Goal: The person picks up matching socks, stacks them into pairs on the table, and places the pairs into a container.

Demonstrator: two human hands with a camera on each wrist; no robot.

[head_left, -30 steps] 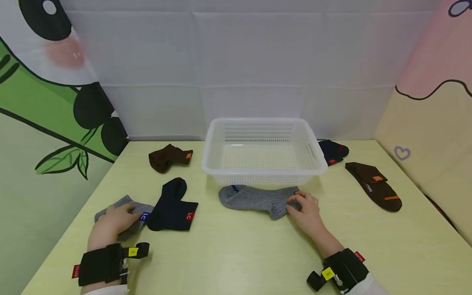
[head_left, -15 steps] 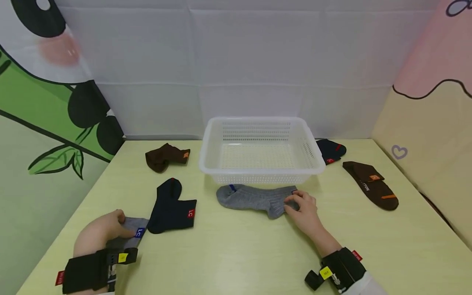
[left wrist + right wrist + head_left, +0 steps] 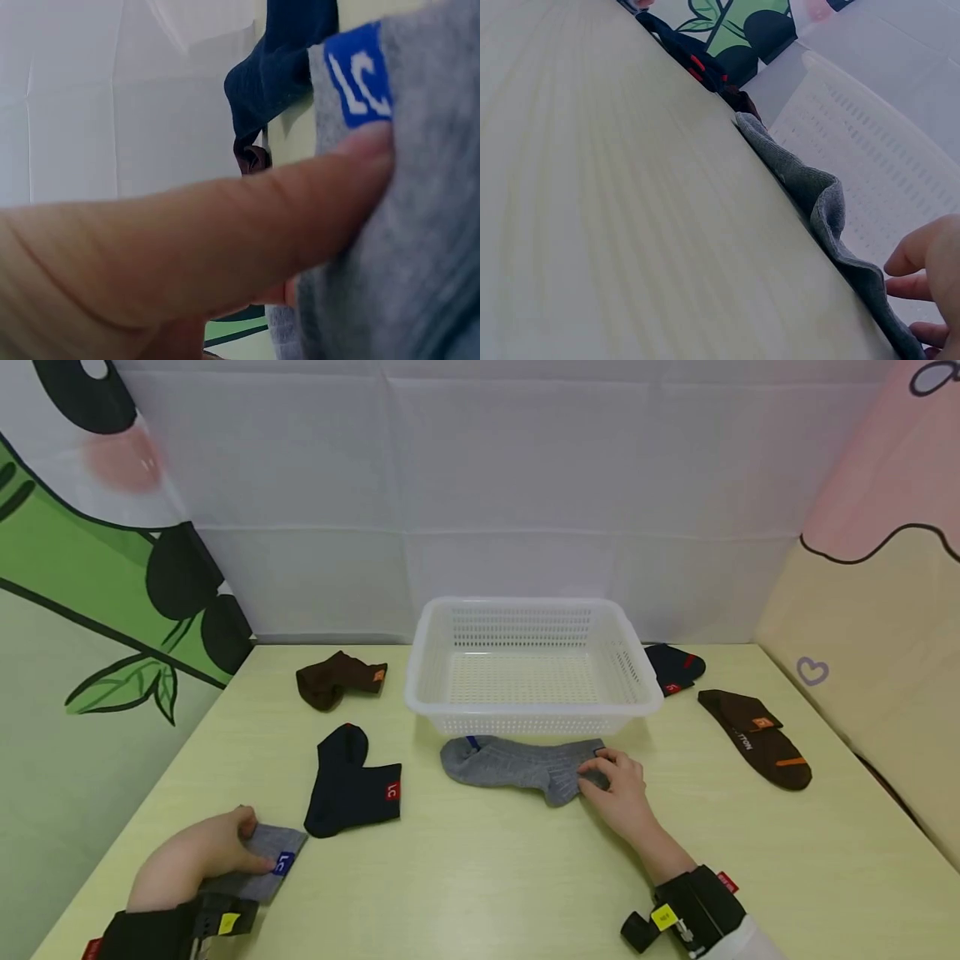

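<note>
Your left hand [image 3: 197,858] pinches the cuff end of a small grey sock [image 3: 258,863] at the near left corner of the table [image 3: 487,877], thumb pressed just below its blue label [image 3: 358,75] in the left wrist view. Your right hand [image 3: 618,793] has its fingertips curled onto the cuff of the other grey sock [image 3: 521,764], which lies flat just in front of the white basket [image 3: 532,664]. To pair them well, I would lift the left sock clear of the navy sock [image 3: 351,783] beside it (they sit close, so dragging could snag it), and lay it over the flat one cuff to cuff. Hold the flat sock down firmly so that it does not bunch against the basket wall.
</note>
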